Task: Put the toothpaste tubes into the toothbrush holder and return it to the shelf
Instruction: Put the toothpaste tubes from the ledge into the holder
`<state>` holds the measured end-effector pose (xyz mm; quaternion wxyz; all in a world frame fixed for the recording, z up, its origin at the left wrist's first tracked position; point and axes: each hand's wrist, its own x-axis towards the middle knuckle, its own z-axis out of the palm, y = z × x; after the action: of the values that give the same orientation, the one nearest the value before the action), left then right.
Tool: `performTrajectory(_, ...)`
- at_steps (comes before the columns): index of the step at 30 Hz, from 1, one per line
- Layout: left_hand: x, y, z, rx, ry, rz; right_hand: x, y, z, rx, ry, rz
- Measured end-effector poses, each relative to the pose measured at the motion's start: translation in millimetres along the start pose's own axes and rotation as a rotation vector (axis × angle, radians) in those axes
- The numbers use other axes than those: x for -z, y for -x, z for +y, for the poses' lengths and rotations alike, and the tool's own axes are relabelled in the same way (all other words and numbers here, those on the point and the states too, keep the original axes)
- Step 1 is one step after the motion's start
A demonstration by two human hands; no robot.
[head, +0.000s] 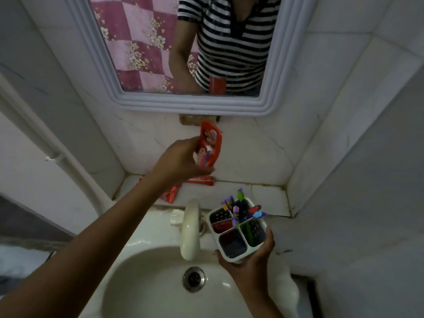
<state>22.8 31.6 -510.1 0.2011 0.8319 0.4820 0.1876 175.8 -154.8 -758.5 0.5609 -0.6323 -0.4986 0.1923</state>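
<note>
The left hand [181, 161] holds up a red toothpaste tube [210, 143], and the right hand [250, 258] grips the white toothbrush holder [238, 232] over the sink [142, 271].

Red toothpaste tubes: one held [210, 144], two on shelf [202, 180] [169, 195]. One four-compartment holder [238, 232].

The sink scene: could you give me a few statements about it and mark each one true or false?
1. The left hand holds a red tube. True.
2. The holder stands on the shelf. False: the right hand holds it over the sink.
3. Toothbrushes stick out of the holder. True.
4. Every red tube has left the shelf. False: more tubes lie there.
5. Water runs from the tap. False: none shows.
</note>
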Motion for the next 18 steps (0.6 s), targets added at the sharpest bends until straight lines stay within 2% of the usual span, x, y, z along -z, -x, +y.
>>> performTrajectory(2, 4.9, 8.4, 33.5, -0.015, 0.234, -0.036, 1.3, -1.7, -0.6, -0.021, 0.019, 0.010)
performTrajectory(4, -5.7, 15.4, 58.1, -0.023, 0.353, -0.122, 1.6, -2.0, -3.7, -0.044, 0.013, 0.018)
performTrajectory(12, -78.5, 37.8, 81.4, -0.154, 0.193, -0.309, 8.1, -4.7, -16.8, -0.045, -0.042, -0.008)
performTrajectory(16, -79.5, 36.9, 76.7, -0.148, 0.105, -0.328, 9.7, -6.3, -21.1, -0.038, -0.045, 0.002)
performTrajectory(18, -70.4, 34.8, 74.2, -0.134, 0.140, -0.355, 9.3, -6.3, -21.1, -0.021, -0.058, 0.002)
